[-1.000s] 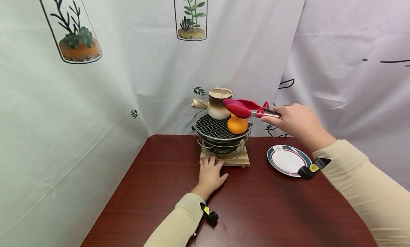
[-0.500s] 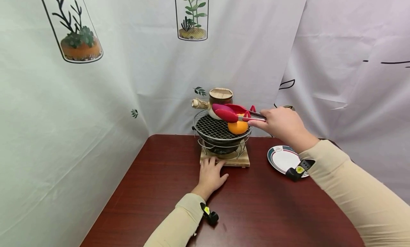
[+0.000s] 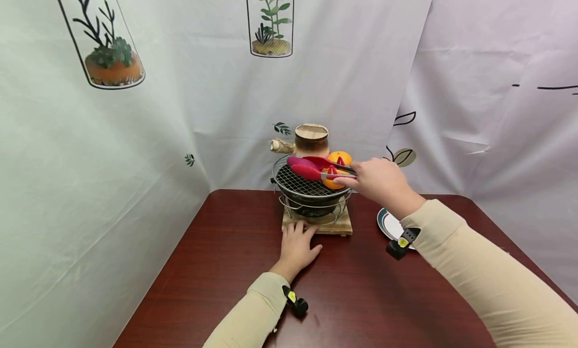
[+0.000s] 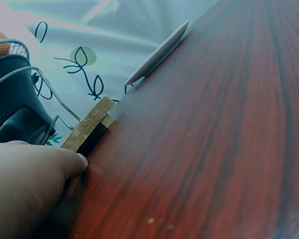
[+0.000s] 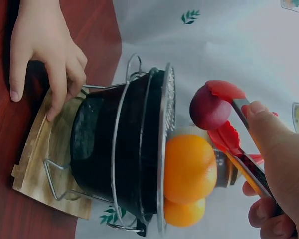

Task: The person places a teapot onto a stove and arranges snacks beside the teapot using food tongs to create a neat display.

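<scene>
My right hand point(image 3: 381, 182) grips red-tipped metal tongs point(image 5: 228, 138) over the round grill. Between the tong heads is a round dark purple-red fruit point(image 5: 209, 107), a little above the wire grate point(image 3: 293, 180) in the right wrist view. Two oranges point(image 5: 189, 169) sit on the grate's right side, partly behind the tongs in the head view. My left hand point(image 3: 295, 247) rests its fingertips on the front edge of the wooden base point(image 3: 331, 229), thumb spread out to the side. The black grill bowl point(image 5: 107, 144) stands on this base in a wire frame.
A small brown and cream pot point(image 3: 311, 143) with a wooden lid and side handle stands at the back of the grate. A white plate point(image 3: 387, 224) with a green rim lies to the right, partly covered by my right wrist. Printed cloth point(image 3: 226, 97) hangs behind the table point(image 3: 217, 268).
My right hand has carried the tongs and purple-red fruit left and down, closer to the grate. The back orange now shows behind the tongs. My left hand has stayed put.
</scene>
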A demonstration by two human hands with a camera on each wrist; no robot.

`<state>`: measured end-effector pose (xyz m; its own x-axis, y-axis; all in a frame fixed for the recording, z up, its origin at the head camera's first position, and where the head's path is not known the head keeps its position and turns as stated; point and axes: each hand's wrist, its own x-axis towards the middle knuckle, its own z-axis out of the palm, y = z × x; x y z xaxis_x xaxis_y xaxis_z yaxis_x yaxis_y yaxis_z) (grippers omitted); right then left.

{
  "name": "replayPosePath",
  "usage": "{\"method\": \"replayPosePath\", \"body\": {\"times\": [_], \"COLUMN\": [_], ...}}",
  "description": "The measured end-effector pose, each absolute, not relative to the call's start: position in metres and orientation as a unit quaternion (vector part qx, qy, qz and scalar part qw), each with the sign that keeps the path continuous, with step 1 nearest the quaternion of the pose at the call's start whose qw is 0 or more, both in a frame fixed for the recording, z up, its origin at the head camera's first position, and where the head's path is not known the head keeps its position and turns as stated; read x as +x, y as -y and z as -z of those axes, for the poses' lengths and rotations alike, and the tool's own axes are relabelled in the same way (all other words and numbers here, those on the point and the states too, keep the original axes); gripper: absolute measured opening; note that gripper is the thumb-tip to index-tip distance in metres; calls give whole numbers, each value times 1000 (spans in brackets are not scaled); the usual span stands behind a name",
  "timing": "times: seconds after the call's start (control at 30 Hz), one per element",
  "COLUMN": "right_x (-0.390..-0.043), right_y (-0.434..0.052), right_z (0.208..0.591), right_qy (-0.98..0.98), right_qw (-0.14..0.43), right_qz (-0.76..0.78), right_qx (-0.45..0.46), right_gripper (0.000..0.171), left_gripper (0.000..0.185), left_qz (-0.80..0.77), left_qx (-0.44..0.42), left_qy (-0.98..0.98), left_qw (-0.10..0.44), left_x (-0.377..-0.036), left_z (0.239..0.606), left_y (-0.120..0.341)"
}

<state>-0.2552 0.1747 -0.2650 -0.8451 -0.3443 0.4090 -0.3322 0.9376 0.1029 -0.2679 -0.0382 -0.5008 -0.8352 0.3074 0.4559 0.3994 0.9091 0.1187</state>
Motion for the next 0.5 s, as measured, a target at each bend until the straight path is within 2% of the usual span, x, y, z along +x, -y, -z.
{"method": "replayPosePath", "body": {"times": [0.5], "right_x": [-261], "right_y": [-161], "right_z": [278], "right_qy": [946], "right_qw": [249], "right_qz": [61], "right_qx": [197], "right_gripper": [62], "left_gripper": [50], "left_qz": [107], "left_qx": [-186], "left_qy": [952], "left_qw": [220], "left_x": [-269], "left_z": [503], "left_y": [38]}}
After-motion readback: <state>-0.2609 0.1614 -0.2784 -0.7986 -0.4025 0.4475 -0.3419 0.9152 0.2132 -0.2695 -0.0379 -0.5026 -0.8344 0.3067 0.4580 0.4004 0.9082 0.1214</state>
